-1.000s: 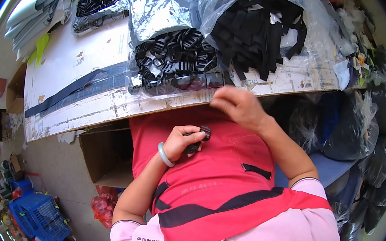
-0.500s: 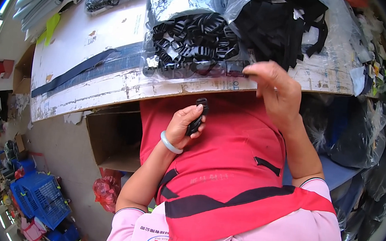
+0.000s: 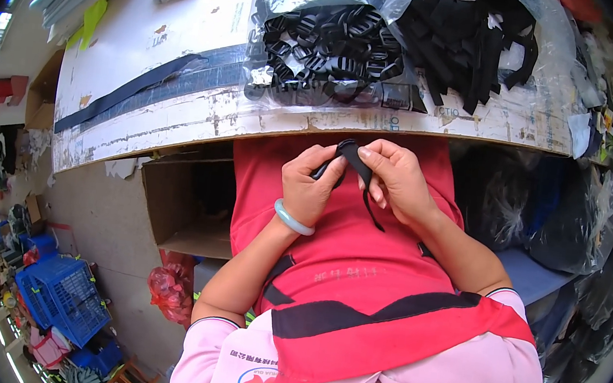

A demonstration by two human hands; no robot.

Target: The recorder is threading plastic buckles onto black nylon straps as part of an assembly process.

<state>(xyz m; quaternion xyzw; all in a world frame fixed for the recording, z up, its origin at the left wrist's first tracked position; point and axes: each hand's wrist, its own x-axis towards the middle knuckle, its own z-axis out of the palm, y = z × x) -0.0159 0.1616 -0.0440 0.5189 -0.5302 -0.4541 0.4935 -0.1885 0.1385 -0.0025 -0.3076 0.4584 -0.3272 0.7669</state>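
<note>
In front of the red apron, my left hand (image 3: 307, 185) is closed around a black plastic buckle (image 3: 345, 147), mostly hidden by the fingers. A short black webbing strap (image 3: 360, 168) lies at the buckle's end, with its narrow tail hanging down over the apron. My right hand (image 3: 403, 183) pinches this strap between thumb and fingers, close beside the left. Whether the strap runs through the buckle's slot I cannot tell. On the table just beyond, a clear plastic bag (image 3: 256, 53) holds many black buckles (image 3: 330, 47). To its right is another bag with black webbing pieces (image 3: 456, 38).
The worn white table (image 3: 202, 115) has its front edge just beyond my hands. A long dark strip (image 3: 132, 92) lies on its left part. Below stands an open cardboard box (image 3: 191, 243); a red plastic bag (image 3: 169, 293) hangs near it. Filled bags (image 3: 576, 215) crowd the right.
My right hand has come down from the table's bags to my left hand, now with a black strap in it. The left hand has risen slightly and turned with the buckle.
</note>
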